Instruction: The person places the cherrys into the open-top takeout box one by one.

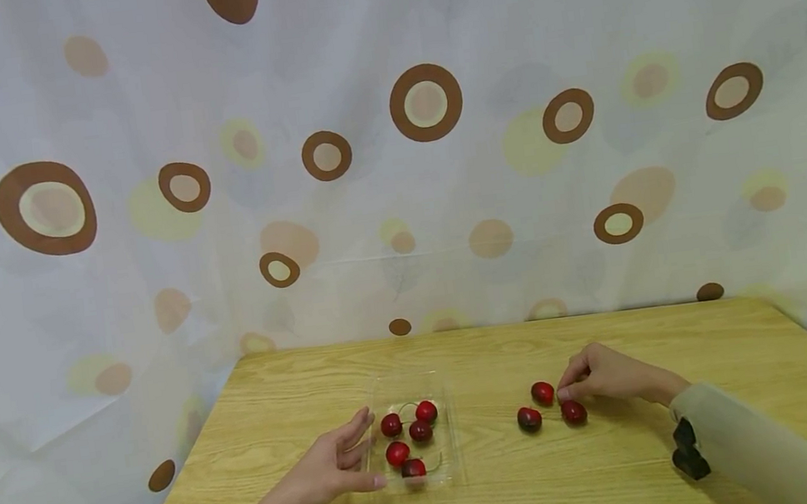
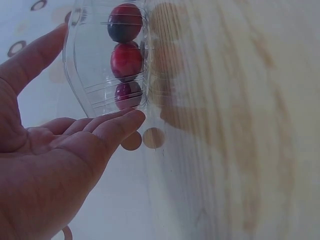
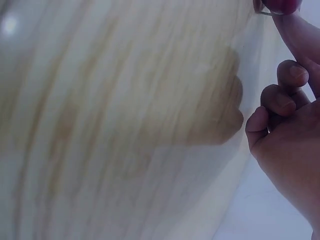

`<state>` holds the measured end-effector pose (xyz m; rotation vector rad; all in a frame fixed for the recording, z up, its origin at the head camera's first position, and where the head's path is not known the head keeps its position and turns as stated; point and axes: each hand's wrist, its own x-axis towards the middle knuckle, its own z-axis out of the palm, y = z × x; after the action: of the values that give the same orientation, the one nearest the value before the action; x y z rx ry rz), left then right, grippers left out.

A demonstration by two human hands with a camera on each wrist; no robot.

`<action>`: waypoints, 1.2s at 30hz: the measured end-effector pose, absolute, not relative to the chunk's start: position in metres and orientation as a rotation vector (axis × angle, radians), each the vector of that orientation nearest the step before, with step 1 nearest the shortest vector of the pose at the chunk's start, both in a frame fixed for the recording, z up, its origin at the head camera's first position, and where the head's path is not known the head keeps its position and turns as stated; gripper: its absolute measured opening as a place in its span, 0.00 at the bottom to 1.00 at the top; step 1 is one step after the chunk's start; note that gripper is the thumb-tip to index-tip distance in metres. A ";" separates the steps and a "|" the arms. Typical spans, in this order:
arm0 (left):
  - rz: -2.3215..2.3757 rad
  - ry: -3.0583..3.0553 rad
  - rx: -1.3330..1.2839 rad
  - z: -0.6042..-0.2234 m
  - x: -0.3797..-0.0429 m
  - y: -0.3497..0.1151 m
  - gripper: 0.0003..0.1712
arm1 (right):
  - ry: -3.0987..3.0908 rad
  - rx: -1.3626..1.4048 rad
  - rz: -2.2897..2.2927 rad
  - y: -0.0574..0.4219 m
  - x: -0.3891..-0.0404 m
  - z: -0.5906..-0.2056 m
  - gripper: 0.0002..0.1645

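Note:
A clear plastic box [image 1: 452, 448] on the table holds several red cherries [image 1: 420, 431], some with visible stems. Beside its left wall is my left hand [image 1: 332, 467], thumb and fingers extended. In the left wrist view the thumb reaches the box's rim and the fingertips lie along its side. To the right, my right hand [image 1: 611, 374] has thumb and index finger brought together at a dark red cherry [image 1: 573, 412], seemingly pinching it by its stem. Its other fingers curl inward in the right wrist view. Two more cherries lie nearby, one red [image 1: 543, 393] and one darker [image 1: 529, 419].
The wooden table [image 1: 508, 491] extends around the box and cherries. A white curtain [image 1: 381, 196] with brown and yellow circles hangs behind it and along the sides. A black object [image 1: 688, 451] sits at the right sleeve's cuff.

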<state>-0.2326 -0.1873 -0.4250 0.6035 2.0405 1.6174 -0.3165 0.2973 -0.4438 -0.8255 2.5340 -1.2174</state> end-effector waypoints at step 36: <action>1.618 2.039 0.608 -0.425 -0.232 -0.188 0.58 | 2.647 -0.826 -1.238 0.296 -0.312 -0.436 0.05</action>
<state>-0.2317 -0.1878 -0.4246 0.6079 2.0387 1.6184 -0.3125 0.2959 -0.4359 -0.8261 2.6465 -1.2382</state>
